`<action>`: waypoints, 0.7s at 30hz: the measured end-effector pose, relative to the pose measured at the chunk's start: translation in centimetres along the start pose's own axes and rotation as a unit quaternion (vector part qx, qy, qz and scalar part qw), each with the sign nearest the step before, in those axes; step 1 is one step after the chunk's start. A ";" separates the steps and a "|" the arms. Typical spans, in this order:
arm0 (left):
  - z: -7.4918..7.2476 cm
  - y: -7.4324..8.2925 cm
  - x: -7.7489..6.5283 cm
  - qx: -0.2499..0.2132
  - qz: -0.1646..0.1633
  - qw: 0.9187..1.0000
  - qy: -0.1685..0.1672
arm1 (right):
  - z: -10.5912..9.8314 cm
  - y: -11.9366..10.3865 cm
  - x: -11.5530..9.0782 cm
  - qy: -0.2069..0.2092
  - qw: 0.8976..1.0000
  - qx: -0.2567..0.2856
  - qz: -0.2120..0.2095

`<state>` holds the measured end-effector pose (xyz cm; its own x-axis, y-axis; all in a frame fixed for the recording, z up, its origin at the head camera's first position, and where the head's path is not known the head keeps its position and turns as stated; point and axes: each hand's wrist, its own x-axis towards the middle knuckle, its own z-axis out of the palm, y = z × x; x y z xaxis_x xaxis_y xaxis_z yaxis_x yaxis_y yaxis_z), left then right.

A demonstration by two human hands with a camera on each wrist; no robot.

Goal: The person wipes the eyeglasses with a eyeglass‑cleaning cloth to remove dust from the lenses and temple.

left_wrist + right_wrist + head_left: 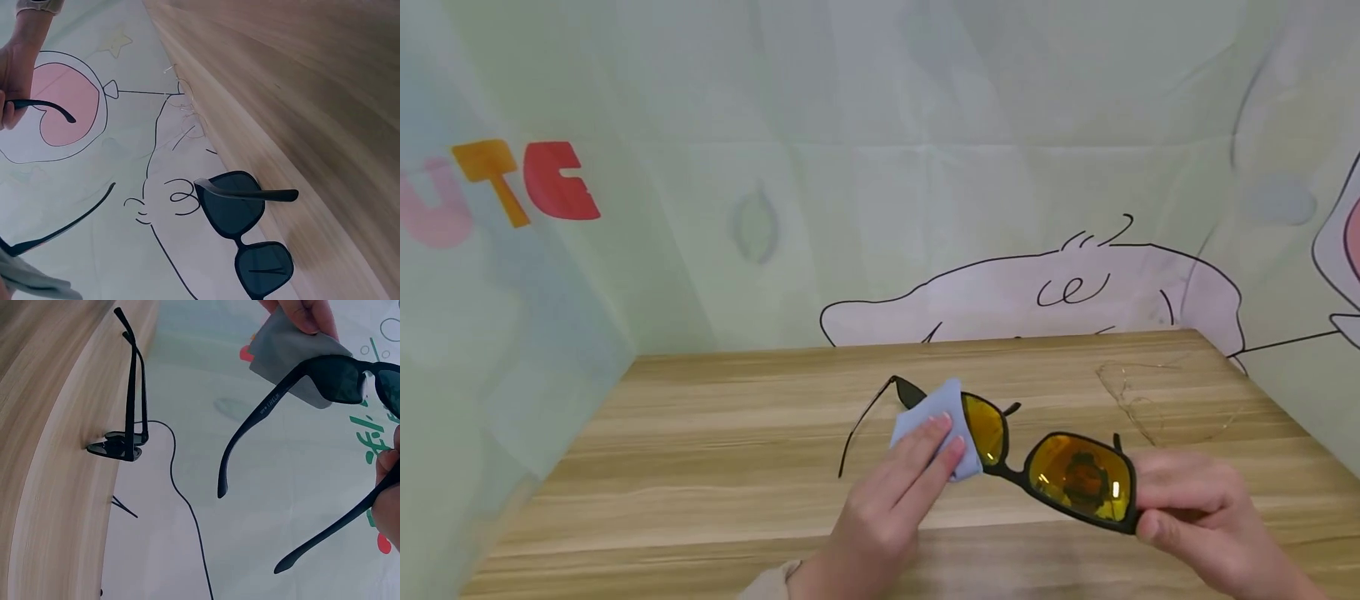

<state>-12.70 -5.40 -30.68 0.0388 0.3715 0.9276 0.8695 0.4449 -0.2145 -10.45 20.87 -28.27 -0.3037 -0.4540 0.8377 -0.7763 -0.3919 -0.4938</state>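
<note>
My right hand [1206,521] holds black-framed sunglasses [1078,479] with yellow mirrored lenses by one end of the frame, thumb in front. My left hand [887,500] pinches a blue-grey cloth [928,429] against the outer part of the other lens. In the right wrist view the cloth [294,356] wraps over that end of the frame, and both temple arms hang out. Behind them, a second pair of sunglasses [240,203] with dark lenses rests on the table; in the head view the cloth and held pair hide much of it.
Thin wire-framed glasses [1138,404] lie at the right on the wooden table [700,483]. A pale printed curtain [865,167] with cartoon drawings hangs behind the table and along its sides.
</note>
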 end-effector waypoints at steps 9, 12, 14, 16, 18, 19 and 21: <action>0.4 -0.1 -0.4 -0.019 -0.038 0.999 -0.005 | -0.1 0.0 -0.5 -0.017 1.000 0.003 0.018; 0.6 0.0 -0.1 -0.015 -0.045 0.999 -0.005 | -0.1 0.0 -0.5 -0.027 0.999 0.011 0.025; 0.8 0.0 0.1 -0.008 -0.039 0.999 0.002 | 0.0 0.1 -0.4 -0.031 0.999 0.010 0.020; 0.9 0.1 0.4 -0.001 -0.023 1.000 0.009 | 0.1 0.2 -0.3 -0.032 0.999 0.004 0.016; 1.1 0.3 0.7 0.008 -0.001 1.000 0.014 | 0.2 0.2 -0.1 -0.031 0.999 0.006 0.018; 1.2 0.4 0.9 0.009 0.006 1.000 0.013 | 0.3 0.2 0.0 -0.030 0.999 0.003 0.015; 1.4 0.8 1.1 0.013 0.018 1.000 0.008 | 0.4 0.2 0.0 -0.027 1.000 0.003 0.016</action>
<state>-12.62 -3.51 -30.22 0.0784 0.3743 0.9240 0.8542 0.4527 -0.2559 -10.38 20.50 -28.46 -0.2987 -0.5088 0.8074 -0.7633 -0.3804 -0.5221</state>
